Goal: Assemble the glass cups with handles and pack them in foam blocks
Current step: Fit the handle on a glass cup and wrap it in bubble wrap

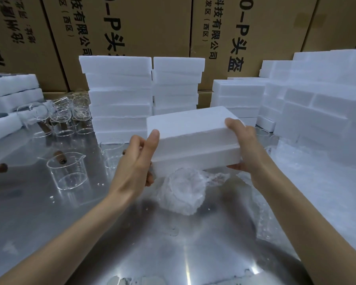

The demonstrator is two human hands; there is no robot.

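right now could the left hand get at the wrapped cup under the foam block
Probably not yet. The left hand grips the foam block, shared with the right hand, and that block hangs right over the wrapped cup. It would have to let go first.

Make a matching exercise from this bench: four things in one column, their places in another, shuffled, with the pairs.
Things:
1. foam block
2. wrapped cup
3. glass beaker
4. cardboard boxes

Places:
A. behind the foam stacks
B. held by both hands, left and right
C. standing on the table left of the hands
D. on the table under the held block

Pairs: 1-B, 2-D, 3-C, 4-A
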